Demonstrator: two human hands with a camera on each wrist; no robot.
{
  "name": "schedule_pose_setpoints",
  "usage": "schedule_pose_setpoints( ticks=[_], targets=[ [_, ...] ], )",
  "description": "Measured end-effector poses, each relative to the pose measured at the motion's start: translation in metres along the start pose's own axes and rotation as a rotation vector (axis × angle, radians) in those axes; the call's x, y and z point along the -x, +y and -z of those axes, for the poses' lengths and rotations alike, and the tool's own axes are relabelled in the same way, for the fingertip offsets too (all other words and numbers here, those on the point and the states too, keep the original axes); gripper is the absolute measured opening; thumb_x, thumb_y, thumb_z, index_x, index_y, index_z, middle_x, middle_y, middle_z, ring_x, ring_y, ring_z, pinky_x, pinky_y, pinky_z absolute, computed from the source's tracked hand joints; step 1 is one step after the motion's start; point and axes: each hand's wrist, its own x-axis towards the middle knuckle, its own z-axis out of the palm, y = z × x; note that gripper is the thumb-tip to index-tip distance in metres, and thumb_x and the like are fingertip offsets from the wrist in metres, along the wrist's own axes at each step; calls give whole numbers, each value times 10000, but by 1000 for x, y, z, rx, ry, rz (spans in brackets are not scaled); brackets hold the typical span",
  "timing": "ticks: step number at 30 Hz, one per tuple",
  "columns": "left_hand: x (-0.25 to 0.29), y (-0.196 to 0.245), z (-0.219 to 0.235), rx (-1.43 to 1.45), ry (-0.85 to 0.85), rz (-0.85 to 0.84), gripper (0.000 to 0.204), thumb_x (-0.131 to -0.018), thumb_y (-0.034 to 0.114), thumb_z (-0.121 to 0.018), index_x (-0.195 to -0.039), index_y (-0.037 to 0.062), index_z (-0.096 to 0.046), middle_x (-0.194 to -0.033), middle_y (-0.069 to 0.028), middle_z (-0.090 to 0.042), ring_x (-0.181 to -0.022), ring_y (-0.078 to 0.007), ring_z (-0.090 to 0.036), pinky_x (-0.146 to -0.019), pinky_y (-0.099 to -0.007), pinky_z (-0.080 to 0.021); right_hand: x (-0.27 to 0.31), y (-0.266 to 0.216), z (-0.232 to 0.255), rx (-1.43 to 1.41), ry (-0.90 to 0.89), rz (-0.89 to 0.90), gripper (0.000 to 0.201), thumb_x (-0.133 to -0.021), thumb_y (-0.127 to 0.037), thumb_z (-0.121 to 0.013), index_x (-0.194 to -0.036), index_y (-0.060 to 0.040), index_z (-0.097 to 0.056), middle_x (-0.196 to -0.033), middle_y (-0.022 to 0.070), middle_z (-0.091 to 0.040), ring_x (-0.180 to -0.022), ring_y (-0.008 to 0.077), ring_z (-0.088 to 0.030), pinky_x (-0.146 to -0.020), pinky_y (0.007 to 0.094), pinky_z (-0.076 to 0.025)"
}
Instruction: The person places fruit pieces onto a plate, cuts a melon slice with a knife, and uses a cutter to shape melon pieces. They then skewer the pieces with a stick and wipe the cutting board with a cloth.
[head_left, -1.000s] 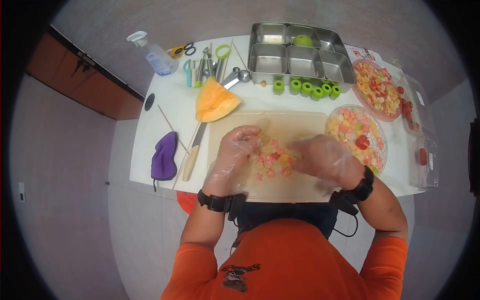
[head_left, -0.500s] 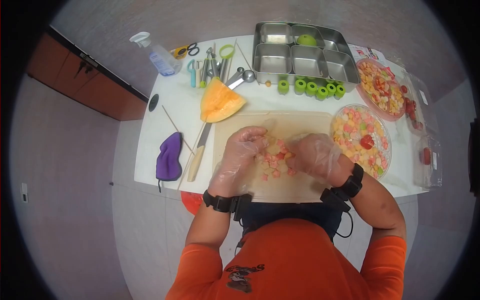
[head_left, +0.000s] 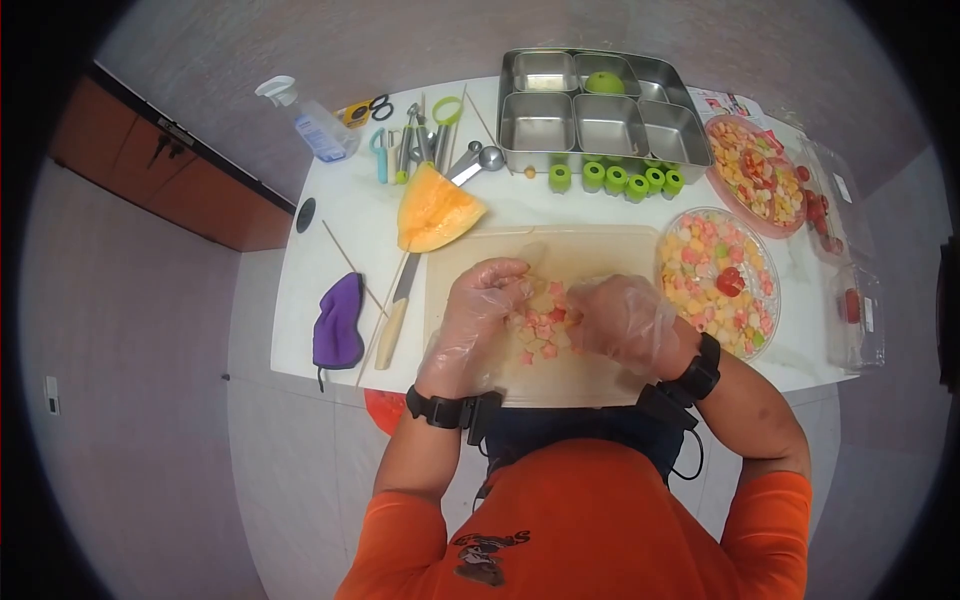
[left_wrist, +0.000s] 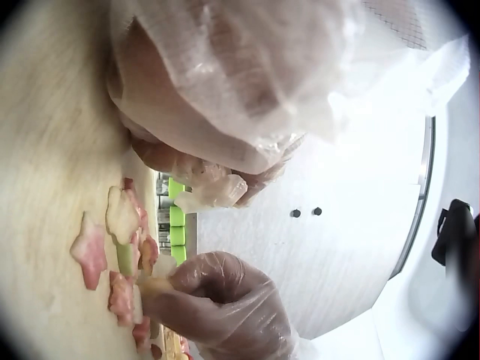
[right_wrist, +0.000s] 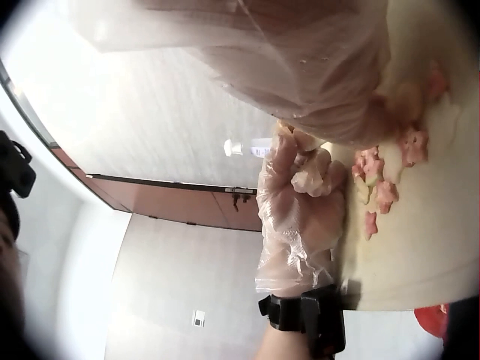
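Note:
Both hands wear clear plastic gloves over a beige cutting board [head_left: 620, 385]. The left hand [head_left: 483, 305] is at the left of a loose group of star- and flower-shaped fruit pieces [head_left: 545, 325]. Its fingers curl round a pale piece [left_wrist: 217, 193], seen in the left wrist view. From the right side, the right hand [head_left: 625, 318] reaches the same group; its thumb and finger pinch a yellowish piece [left_wrist: 156, 286] close to the pink pieces [left_wrist: 91, 251]. In the right wrist view, the right hand [right_wrist: 300, 67] partly covers the board, and its fingertips are hidden.
A melon wedge [head_left: 435, 210] and a knife [head_left: 393, 325] lie left of the board, near a purple pouch [head_left: 340, 320]. Beyond stand a steel compartment tray [head_left: 540, 158] and green-topped cutters [head_left: 615, 180]. A fruit-filled clear plate [head_left: 700, 285] is at the right.
The right hand has moved slightly left and down to the fruit pieces, closer to the left hand. The left hand has stayed nearly in place.

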Motion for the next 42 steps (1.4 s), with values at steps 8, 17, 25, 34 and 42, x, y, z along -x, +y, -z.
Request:
schedule_pose_setpoints(
  ticks=[8, 17, 25, 34, 42],
  targets=[
    [-2, -9, 1, -133, 77, -113, 263, -871, -13, -716, -1125, 3, -648, -845, -53, -658, -604, -128, -572, -566, -255, -471, -6, 6, 2, 93, -239, -65, 220, -882, -256, -581, -936, -74, -694, -819, 173, -707, -811, 362, -705, -772, 467, -550],
    [4, -1, -5, -48, 70, -71, 216, -894, -28, -691, -1103, 11, -654, -836, -69, -690, -554, -103, -533, -521, -224, -419, 63, 44, 83, -609, 335, -279, 216, -868, -251, -735, -940, -47, -752, -862, 111, -725, -780, 195, -692, -716, 331, -537],
    [2, -3, -2, -66, 42, -52, 202, -900, -5, -709, -1094, 21, -662, -837, -61, -695, -552, -95, -531, -520, -217, -426, 103, 179, 82, -686, 554, -779, 171, -889, -117, -750, -759, -28, -684, -670, 7, -610, -576, 100, -540, -542, 272, -430],
    [-2, -8, 3, -41, 40, -75, 216, -892, -15, -717, -1098, 20, -663, -832, -60, -693, -537, -95, -528, -517, -216, -430, 94, 242, 59, 89, 239, -420, 113, -894, -167, -662, -829, -88, -712, -826, 101, -707, -765, 274, -688, -668, 360, -535],
    [1, -3, -1, -22, 37, -58, 234, -883, -9, -728, -1106, 18, -659, -835, -60, -688, -542, -99, -534, -521, -221, -438, 85, 242, 51, -118, 409, -582, 226, -914, -176, -680, -731, -43, -671, -589, 69, -589, -480, 171, -547, -448, 334, -430]
  ],
)
